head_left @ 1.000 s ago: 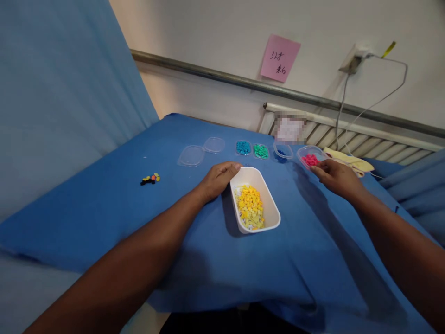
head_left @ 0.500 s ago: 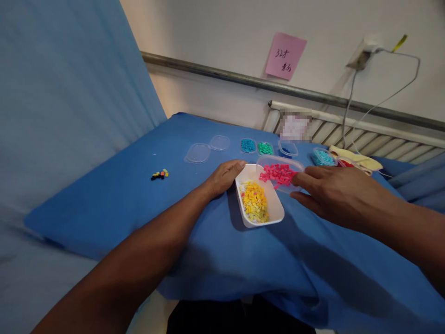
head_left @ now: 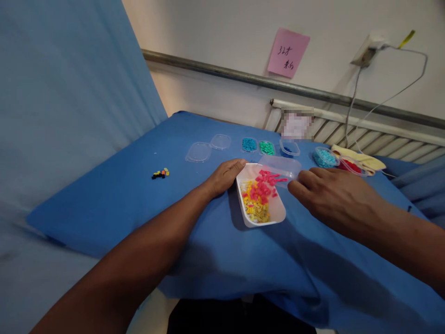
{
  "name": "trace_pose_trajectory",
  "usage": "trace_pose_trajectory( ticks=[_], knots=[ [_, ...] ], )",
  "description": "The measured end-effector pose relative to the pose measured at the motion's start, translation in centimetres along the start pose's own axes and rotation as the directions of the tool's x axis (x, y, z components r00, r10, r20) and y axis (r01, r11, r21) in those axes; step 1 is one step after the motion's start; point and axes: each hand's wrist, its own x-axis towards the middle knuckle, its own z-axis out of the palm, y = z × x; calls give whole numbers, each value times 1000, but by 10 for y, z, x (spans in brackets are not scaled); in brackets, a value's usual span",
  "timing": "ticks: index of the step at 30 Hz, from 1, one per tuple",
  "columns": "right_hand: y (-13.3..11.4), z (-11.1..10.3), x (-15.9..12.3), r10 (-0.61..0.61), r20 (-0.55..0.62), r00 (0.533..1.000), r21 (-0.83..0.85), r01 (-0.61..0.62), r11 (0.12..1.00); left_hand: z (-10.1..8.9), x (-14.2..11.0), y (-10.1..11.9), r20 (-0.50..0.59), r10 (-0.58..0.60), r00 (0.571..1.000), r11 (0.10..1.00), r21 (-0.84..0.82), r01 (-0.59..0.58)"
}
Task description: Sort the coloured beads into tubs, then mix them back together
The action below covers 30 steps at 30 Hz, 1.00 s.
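Observation:
A white rectangular tray (head_left: pixel 277 214) sits on the blue cloth (head_left: pixel 121 204) and holds yellow beads with pink beads (head_left: pixel 263 185) falling onto them. My left hand (head_left: pixel 225 175) rests against the tray's far left corner. My right hand (head_left: pixel 327 195) holds a small clear container (head_left: pixel 278 166) tipped over the tray's far end, with pink beads spilling from it.
Two clear lids (head_left: pixel 207 147) lie at the back left. Small containers of blue (head_left: pixel 249 144), green (head_left: pixel 266 148), dark blue (head_left: pixel 289 148), light blue (head_left: pixel 325 157) and red (head_left: pixel 352 165) beads line the back. A few loose beads (head_left: pixel 160 174) lie at the left. A radiator (head_left: pixel 365 134) runs behind.
My right hand took the pink bead container from the back row, carried it over the white tray and tipped it; pink beads now lie on the yellow ones.

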Motion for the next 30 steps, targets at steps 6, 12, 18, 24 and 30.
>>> trace_pose_trajectory(
  ticks=[6,12,18,24,30],
  knots=[
    [-9,-10,8,-39,-38,998,22,40,999,-2,1,-2,13,10,1000,1000,20,-10],
    [4,3,-2,69,-133,989,154,-48,987,-3,0,-4,6,9,1000,1000,0,-9],
    [32,69,-28,529,96,843,679,-444,584,-3,-2,-3,12,-37,999,999,6,37],
    [22,101,-11,541,362,759,884,-464,59,-4,-3,-2,1,-33,999,999,-4,33],
    [15,105,28,526,478,703,878,-390,-277,-9,1,-8,-176,5,984,994,105,13]
  ],
)
